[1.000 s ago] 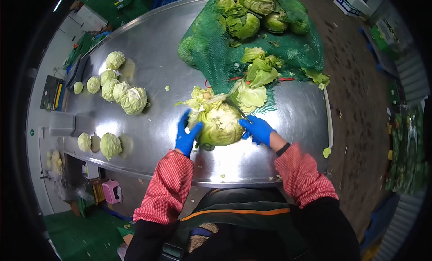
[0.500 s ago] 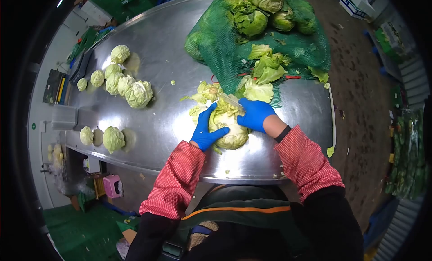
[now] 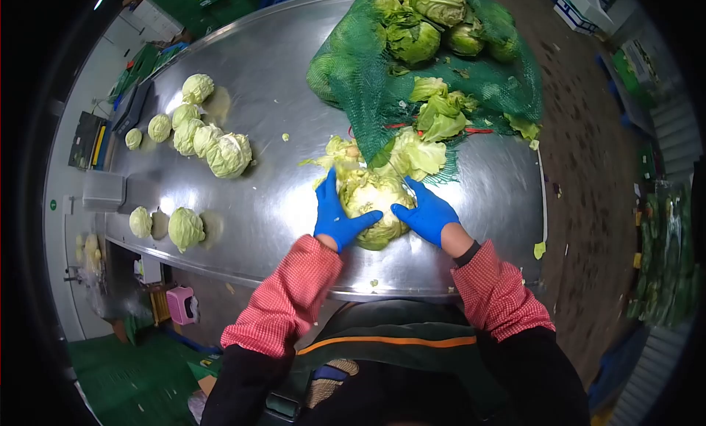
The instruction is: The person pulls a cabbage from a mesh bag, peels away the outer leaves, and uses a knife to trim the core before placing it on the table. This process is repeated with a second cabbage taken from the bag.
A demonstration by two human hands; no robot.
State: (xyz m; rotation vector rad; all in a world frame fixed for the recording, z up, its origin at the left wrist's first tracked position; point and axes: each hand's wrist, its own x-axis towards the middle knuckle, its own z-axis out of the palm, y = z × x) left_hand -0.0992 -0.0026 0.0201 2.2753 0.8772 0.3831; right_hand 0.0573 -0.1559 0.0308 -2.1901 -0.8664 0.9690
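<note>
A pale green cabbage (image 3: 371, 194) sits on the metal table in front of me, some outer leaves loosened around it. My left hand (image 3: 340, 219), in a blue glove, holds its left side, thumb across the top and fingers along the flank. On the opposite side my right hand (image 3: 430, 214), gloved the same way, grips it with the thumb on top and the fingers toward the far side. Just beyond the cabbage lie loose leaves (image 3: 421, 154) and trimmed scraps (image 3: 338, 150), close to the edge of a green mesh bag (image 3: 360, 80).
Several whole cabbages (image 3: 439, 3) rest in the opened mesh bag at the back. Smaller trimmed cabbages (image 3: 229, 155) stand on the left of the steel table (image 3: 279, 66). A clear plastic bin (image 3: 103, 191) is at the far left edge. Leaf bits lie along the right edge.
My right hand has come from the far right of the cabbage back to its right side, fingers opening wider around it. My left hand stays on the left side. The cabbage is slightly turned.
</note>
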